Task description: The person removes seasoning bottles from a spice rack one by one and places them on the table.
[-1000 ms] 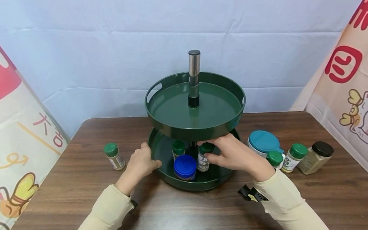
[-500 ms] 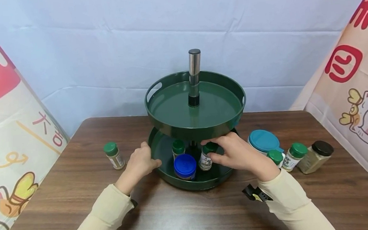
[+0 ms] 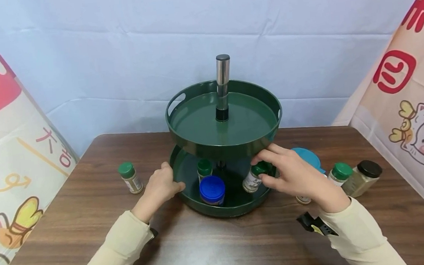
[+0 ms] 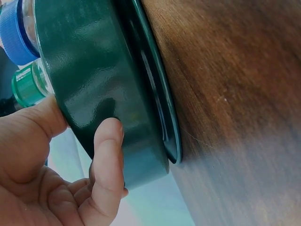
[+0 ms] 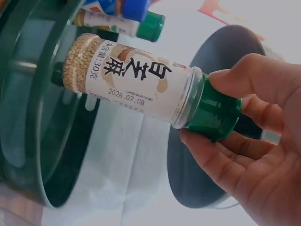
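A two-tier green turntable tray stands on the table, its upper tier (image 3: 248, 117) above its lower tier (image 3: 236, 210). My left hand (image 3: 160, 185) grips the left side of the lower tier's wall, with the thumb over the rim and a finger against the outside in the left wrist view. My right hand (image 3: 292, 174) pinches the green cap of a sesame seed jar (image 3: 251, 182) between thumb and fingers. That jar leans, within the right part of the lower tier; the right wrist view shows pale seeds (image 5: 81, 63) at its base. A blue-lidded jar (image 3: 212, 190) and a green-capped jar (image 3: 204, 168) stand in the lower tier.
One green-capped jar (image 3: 130, 178) stands on the table left of the tray. On the right are a teal-lidded tub (image 3: 307, 158), another green-capped jar (image 3: 340, 172) and a black-lidded jar (image 3: 364, 177). A steel post (image 3: 223, 72) rises through the upper tier.
My right hand has moved to the right with the sesame seed jar, from the middle of the lower tier towards its right side, and the jar leans more. My left hand has stayed on the tray.
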The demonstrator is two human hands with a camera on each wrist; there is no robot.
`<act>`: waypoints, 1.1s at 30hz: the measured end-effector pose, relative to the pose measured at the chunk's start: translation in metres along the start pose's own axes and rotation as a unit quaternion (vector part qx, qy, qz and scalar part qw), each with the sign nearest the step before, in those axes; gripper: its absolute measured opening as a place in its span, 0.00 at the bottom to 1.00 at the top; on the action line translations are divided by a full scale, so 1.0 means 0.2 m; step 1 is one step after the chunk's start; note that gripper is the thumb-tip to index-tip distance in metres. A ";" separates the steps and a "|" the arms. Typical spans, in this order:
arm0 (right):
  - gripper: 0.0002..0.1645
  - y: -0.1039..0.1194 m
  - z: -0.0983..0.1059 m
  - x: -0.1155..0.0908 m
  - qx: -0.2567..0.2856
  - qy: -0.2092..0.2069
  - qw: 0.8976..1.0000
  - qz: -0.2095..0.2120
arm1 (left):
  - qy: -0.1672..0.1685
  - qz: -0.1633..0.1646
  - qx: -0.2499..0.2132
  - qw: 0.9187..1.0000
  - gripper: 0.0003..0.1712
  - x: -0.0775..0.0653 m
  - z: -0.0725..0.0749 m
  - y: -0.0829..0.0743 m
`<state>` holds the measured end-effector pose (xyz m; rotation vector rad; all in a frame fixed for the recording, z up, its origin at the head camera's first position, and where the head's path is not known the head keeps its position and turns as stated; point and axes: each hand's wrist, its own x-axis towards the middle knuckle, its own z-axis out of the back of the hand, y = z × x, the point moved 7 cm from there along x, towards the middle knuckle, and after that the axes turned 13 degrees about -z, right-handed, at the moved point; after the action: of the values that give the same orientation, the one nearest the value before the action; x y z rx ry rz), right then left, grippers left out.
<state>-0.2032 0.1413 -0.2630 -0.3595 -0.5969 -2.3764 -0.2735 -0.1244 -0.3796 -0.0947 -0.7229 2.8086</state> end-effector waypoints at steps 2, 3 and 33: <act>0.17 -0.01 0.03 -0.01 -0.005 -0.006 1.000 -0.004 | 0.000 -0.001 0.001 1.000 0.39 0.00 0.00 0.00; 0.17 -0.01 0.04 -0.02 -0.009 -0.007 1.000 -0.008 | 0.001 -0.002 0.001 1.000 0.39 0.00 0.00 0.00; 0.17 -0.19 0.10 -0.16 -0.062 0.085 0.987 -0.118 | 0.004 0.000 0.002 1.000 0.39 0.00 0.00 0.00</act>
<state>-0.2018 0.1940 -0.2714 -0.1434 -0.4339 -2.6466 -0.2735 -0.1237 -0.3803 -0.1053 -0.7163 2.8087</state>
